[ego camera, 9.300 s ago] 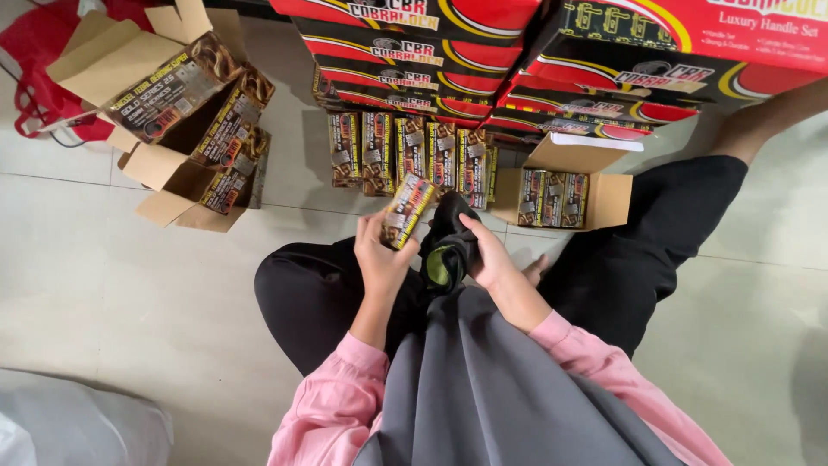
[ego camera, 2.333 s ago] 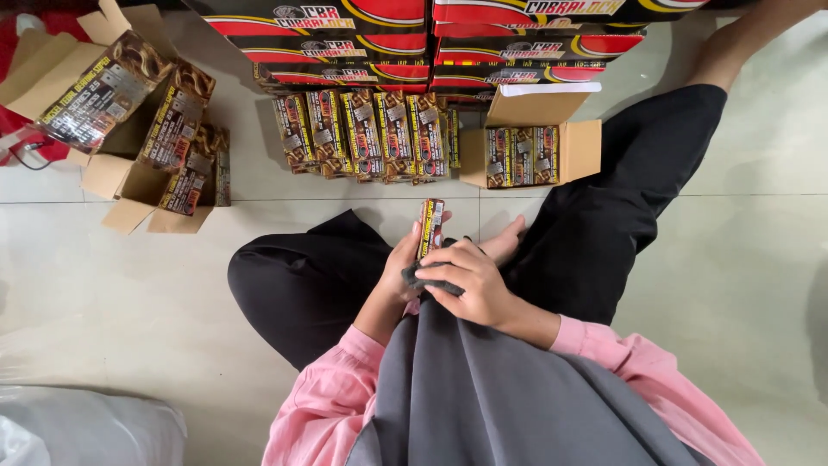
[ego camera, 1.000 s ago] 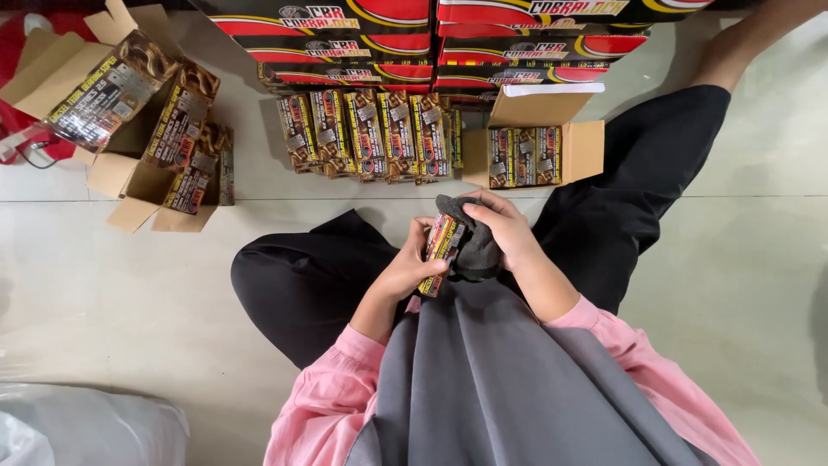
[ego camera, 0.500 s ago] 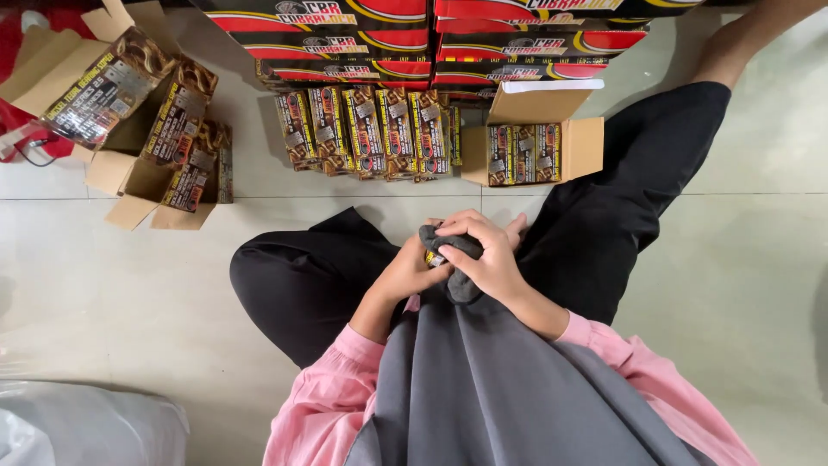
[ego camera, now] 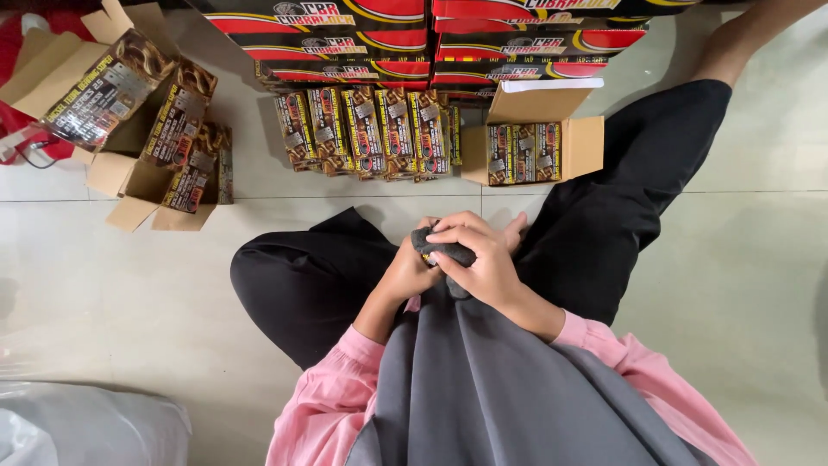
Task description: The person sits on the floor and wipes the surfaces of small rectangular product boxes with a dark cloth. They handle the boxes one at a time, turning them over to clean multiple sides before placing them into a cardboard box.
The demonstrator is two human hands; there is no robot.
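Half a second before, the hands were already closed over the lap; now the right hand point(ego camera: 483, 263) lay curled over a dark cloth point(ego camera: 442, 248), pressing it against the left hand point(ego camera: 412, 272), which cupped it from below. On the pale tiled floor point(ego camera: 129, 285) stood a far row of small packets point(ego camera: 366, 129), an open cardboard box point(ego camera: 530, 129) to the right, and tipped boxes point(ego camera: 129, 112) at far left.

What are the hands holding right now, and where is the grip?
Both hands, right hand over left hand, clasp a dark grey object around its middle; its kind cannot be told.
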